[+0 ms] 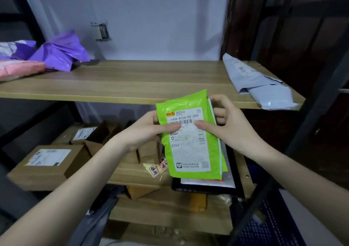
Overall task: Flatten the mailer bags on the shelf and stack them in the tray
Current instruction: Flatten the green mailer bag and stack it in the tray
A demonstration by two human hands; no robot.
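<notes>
Below the front edge of the upper wooden shelf point(132, 79), both hands hold a lime-green mailer bag point(190, 140) upright in the air, its white shipping label facing the camera. Left hand point(145, 130) grips the bag's left edge, thumb pressed on the label near the barcode and fingers curled behind. Right hand point(226, 126) grips the right edge, thumb flat on the label and fingers wrapped round the back, where a thin white layer shows along the bag's side.

Directly beneath the green bag sits a black tray point(234, 187) on the lower shelf, with flat pale mailers lying in it; the bag's bottom edge overlaps them in view, and whether it touches them cannot be told.

On the upper shelf, to the far left of the green bag, a crumpled purple mailer bag point(60, 53) lies beside a pink mailer bag point(20, 68). To the right of the green bag, at the shelf's right end, a folded grey-white mailer bag point(262, 85) lies with its end over the shelf's front edge.

Left of the tray, cardboard boxes point(47, 164) with white labels stand on the lower shelf. Lower right of the tray is a blue plastic crate point(272, 225).
</notes>
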